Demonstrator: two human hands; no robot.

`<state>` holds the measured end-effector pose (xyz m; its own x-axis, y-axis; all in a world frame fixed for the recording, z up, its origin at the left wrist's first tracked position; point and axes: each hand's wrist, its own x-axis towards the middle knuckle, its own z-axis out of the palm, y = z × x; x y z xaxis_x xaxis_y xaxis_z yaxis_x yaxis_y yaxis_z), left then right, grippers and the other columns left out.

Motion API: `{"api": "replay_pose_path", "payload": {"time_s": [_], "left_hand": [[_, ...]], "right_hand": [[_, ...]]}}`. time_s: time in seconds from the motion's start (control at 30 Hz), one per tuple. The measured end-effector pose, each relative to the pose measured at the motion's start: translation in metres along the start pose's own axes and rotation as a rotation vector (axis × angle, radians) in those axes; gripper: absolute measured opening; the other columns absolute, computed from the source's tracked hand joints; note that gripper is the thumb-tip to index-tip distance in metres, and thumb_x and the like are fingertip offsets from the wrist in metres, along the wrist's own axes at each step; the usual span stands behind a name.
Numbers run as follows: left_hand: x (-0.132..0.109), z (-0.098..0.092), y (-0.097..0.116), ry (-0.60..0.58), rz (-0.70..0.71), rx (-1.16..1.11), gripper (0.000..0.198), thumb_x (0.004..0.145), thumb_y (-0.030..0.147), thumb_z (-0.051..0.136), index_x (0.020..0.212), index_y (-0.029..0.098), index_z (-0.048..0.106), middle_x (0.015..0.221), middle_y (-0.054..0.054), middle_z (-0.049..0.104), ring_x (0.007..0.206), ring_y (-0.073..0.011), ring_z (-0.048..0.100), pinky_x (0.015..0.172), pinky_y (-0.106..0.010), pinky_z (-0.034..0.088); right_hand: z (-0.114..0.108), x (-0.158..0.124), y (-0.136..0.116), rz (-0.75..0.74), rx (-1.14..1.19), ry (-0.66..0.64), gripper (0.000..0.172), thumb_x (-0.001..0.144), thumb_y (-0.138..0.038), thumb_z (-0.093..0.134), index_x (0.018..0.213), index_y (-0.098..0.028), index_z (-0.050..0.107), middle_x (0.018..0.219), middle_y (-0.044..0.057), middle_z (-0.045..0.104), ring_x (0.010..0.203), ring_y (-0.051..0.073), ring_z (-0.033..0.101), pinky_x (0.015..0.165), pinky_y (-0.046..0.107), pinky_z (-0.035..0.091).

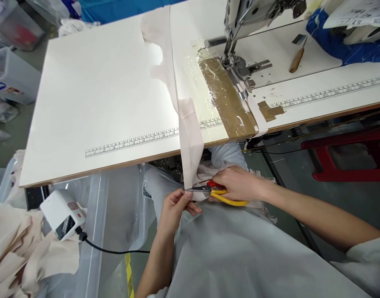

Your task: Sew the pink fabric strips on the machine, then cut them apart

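A pale pink fabric strip (190, 136) runs from under the sewing machine (239, 25) across the white table (93, 95) and hangs over its front edge down to my lap. My left hand (175, 205) pinches the strip's lower end between thumb and fingers. My right hand (237, 184) grips scissors (214, 193) with yellow and red handles. The scissors' metal blades lie across the strip just above my left fingers.
A printed ruler (130, 142) runs along the table's front edge. Brown tape and clear film (227, 99) cover the table by the needle. A wooden-handled tool (297, 60) lies behind the machine. Blue cloth (341, 45) is at the far right, a small white device (64, 213) and pink fabric pieces (19, 248) at lower left, a red stool (341, 157) on the right.
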<state>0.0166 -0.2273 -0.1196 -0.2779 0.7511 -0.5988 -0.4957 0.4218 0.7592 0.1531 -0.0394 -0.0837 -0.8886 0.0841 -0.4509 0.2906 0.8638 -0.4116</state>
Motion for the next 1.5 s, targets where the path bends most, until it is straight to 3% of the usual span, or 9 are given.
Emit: {"api": "replay_pose_path", "payload": {"time_s": [0.13, 0.3, 0.43, 0.53, 0.77, 0.87, 1.03, 1.23, 1.5], "left_hand": [[0.000, -0.009, 0.004, 0.032, 0.035, 0.140, 0.043, 0.081, 0.057, 0.070, 0.092, 0.016, 0.064, 0.068, -0.006, 0.072, 0.054, -0.0174, 0.066, 0.050, -0.025, 0.049], [0.018, -0.008, 0.022, 0.496, 0.486, 0.504, 0.046, 0.083, 0.050, 0.070, 0.118, 0.021, 0.063, 0.119, -0.011, 0.064, 0.088, -0.0186, 0.063, 0.066, -0.026, 0.050], [0.038, 0.009, 0.030, 0.418, 0.743, 0.579, 0.026, 0.091, 0.046, 0.061, 0.095, 0.022, 0.068, 0.102, -0.008, 0.066, 0.103, -0.0226, 0.060, 0.089, -0.033, 0.048], [0.046, -0.002, 0.015, 0.465, 0.586, 0.463, 0.033, 0.093, 0.049, 0.053, 0.081, 0.021, 0.064, 0.082, -0.003, 0.064, 0.081, -0.0182, 0.062, 0.078, -0.029, 0.051], [0.013, -0.088, -0.040, 0.833, 0.150, 0.429, 0.028, 0.078, 0.043, 0.065, 0.086, 0.017, 0.060, 0.048, 0.008, 0.046, 0.042, -0.0135, 0.046, 0.041, -0.024, 0.042], [-0.020, -0.079, -0.031, 0.687, 0.144, 0.397, 0.037, 0.079, 0.045, 0.068, 0.103, 0.017, 0.066, 0.056, 0.005, 0.056, 0.050, -0.0152, 0.055, 0.051, -0.027, 0.052], [-0.035, -0.018, 0.005, 0.050, 0.232, 0.419, 0.035, 0.088, 0.040, 0.063, 0.120, 0.025, 0.069, 0.108, -0.007, 0.072, 0.082, -0.0192, 0.068, 0.078, -0.032, 0.057], [-0.012, 0.013, 0.021, 0.278, 0.598, 0.753, 0.019, 0.086, 0.036, 0.067, 0.074, 0.022, 0.073, 0.090, -0.007, 0.064, 0.068, -0.0147, 0.057, 0.061, -0.026, 0.047], [-0.006, 0.013, 0.019, -0.006, 0.079, 0.136, 0.042, 0.081, 0.057, 0.070, 0.094, 0.018, 0.064, 0.064, -0.002, 0.070, 0.052, -0.0167, 0.066, 0.050, -0.025, 0.052]], "right_hand": [[0.007, -0.003, 0.007, 0.011, 0.006, 0.021, 0.043, 0.092, -0.055, 0.056, 0.071, -0.018, 0.062, 0.073, 0.009, 0.070, 0.064, 0.022, 0.062, 0.056, 0.030, 0.027], [0.025, -0.023, 0.015, -0.011, 0.209, 0.157, 0.046, 0.090, -0.057, 0.054, 0.062, -0.021, 0.046, 0.062, 0.002, 0.057, 0.054, 0.015, 0.048, 0.052, 0.028, 0.024], [0.033, -0.040, 0.012, -0.014, 0.377, 0.289, 0.047, 0.091, -0.057, 0.050, 0.064, -0.023, 0.034, 0.060, -0.002, 0.047, 0.053, 0.013, 0.041, 0.053, 0.026, 0.027], [0.033, -0.052, 0.013, 0.044, 0.423, 0.365, 0.048, 0.091, -0.058, 0.051, 0.065, -0.024, 0.030, 0.058, -0.004, 0.041, 0.053, 0.013, 0.038, 0.053, 0.026, 0.028], [0.029, -0.070, 0.030, 0.181, 0.515, 0.414, 0.054, 0.089, -0.068, 0.049, 0.063, -0.024, 0.033, 0.060, -0.003, 0.042, 0.056, 0.014, 0.037, 0.054, 0.026, 0.032], [0.031, -0.062, 0.027, 0.164, 0.530, 0.403, 0.055, 0.087, -0.068, 0.052, 0.062, -0.023, 0.034, 0.059, -0.004, 0.039, 0.055, 0.013, 0.033, 0.053, 0.026, 0.029], [0.034, -0.047, 0.016, 0.053, 0.577, 0.328, 0.051, 0.089, -0.063, 0.053, 0.063, -0.023, 0.034, 0.059, -0.004, 0.040, 0.055, 0.012, 0.036, 0.052, 0.025, 0.028], [0.025, -0.048, 0.014, 0.026, 0.553, 0.176, 0.047, 0.091, -0.063, 0.048, 0.069, -0.021, 0.046, 0.065, 0.001, 0.055, 0.059, 0.015, 0.047, 0.056, 0.026, 0.032], [0.021, -0.027, 0.022, -0.048, 0.558, -0.008, 0.047, 0.093, -0.062, 0.043, 0.070, -0.022, 0.040, 0.066, -0.002, 0.049, 0.059, 0.013, 0.042, 0.053, 0.025, 0.030]]}}
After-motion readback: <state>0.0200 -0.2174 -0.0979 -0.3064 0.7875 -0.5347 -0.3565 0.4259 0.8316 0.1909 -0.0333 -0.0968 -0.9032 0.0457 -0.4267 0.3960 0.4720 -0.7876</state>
